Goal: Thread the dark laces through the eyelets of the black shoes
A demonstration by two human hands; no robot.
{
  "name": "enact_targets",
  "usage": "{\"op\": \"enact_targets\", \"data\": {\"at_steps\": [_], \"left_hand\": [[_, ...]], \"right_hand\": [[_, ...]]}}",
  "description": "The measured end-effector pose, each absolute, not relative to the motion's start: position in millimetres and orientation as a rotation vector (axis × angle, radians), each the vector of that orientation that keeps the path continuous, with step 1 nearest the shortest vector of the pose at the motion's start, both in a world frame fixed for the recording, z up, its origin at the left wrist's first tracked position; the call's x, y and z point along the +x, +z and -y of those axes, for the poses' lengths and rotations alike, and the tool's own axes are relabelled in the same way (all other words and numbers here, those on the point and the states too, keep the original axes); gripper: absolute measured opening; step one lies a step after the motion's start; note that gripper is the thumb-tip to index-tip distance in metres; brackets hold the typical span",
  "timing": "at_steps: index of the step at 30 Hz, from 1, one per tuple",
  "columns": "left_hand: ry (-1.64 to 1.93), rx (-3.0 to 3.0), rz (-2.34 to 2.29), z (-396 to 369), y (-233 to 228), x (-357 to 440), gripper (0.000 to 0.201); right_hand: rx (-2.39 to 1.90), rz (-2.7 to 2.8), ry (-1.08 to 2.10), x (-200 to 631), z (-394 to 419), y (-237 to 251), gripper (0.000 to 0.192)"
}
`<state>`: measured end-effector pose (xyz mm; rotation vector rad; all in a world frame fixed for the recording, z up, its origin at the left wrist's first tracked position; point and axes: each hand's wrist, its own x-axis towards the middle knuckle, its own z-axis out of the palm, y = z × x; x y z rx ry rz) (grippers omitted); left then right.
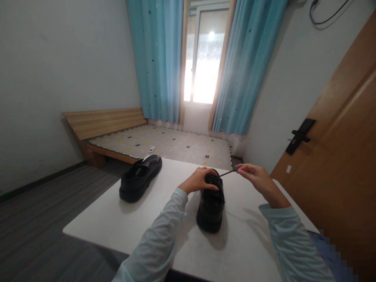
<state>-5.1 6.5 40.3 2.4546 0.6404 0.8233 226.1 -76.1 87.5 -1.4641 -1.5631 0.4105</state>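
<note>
A black shoe [210, 206] stands on the white table [129, 223], heel toward me. My left hand [197, 180] rests on the shoe's front, fingers curled over the lacing area. My right hand [256, 178] is just right of the shoe and pinches a thin black lace [228, 172] that runs taut from the shoe to my fingertips. A second black shoe [140, 178] lies apart on the table's far left, untouched.
A low wooden bed [164, 143] with a patterned mattress sits beyond the table, with a small remote on it. Blue curtains [160, 58] frame a bright window. A wooden door [337, 156] with a black handle stands at right.
</note>
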Motion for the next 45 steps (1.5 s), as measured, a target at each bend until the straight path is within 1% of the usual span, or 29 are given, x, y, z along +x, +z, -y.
{"op": "enact_targets", "data": {"at_steps": [6, 11, 21, 27, 29, 35, 42, 45], "left_hand": [[0.772, 2.444, -0.655, -6.4, 36.6, -5.4, 0.063], [0.739, 2.391, -0.697, -6.7, 35.0, -7.5, 0.073], [0.689, 2.329, -0.691, -10.8, 30.2, -10.3, 0.071], [0.665, 2.332, -0.689, -11.0, 30.5, -10.8, 0.072], [0.668, 2.332, -0.692, -10.0, 31.7, -10.6, 0.071], [0.66, 2.337, -0.708, -9.0, 32.7, -10.7, 0.068], [0.639, 2.364, -0.728, -8.4, 33.3, -10.4, 0.068], [0.641, 2.367, -0.731, -7.6, 34.5, -10.2, 0.068]], "right_hand": [[-1.416, 1.467, 0.443, 235.3, 86.4, 78.5, 0.035], [-1.376, 1.377, 0.542, 236.6, 91.8, 70.8, 0.035], [-1.286, 1.25, 0.609, 246.2, 100.1, 61.5, 0.033], [-1.237, 1.243, 0.62, 248.8, 105.1, 62.5, 0.026], [-1.198, 1.211, 0.665, 245.8, 106.1, 63.4, 0.026], [-0.974, 1.075, 0.946, 227.4, 94.8, 53.6, 0.024], [-0.87, 0.962, 1.013, 213.8, 82.0, 41.6, 0.022], [-0.899, 0.99, 0.969, 207.8, 82.4, 42.5, 0.025]]}}
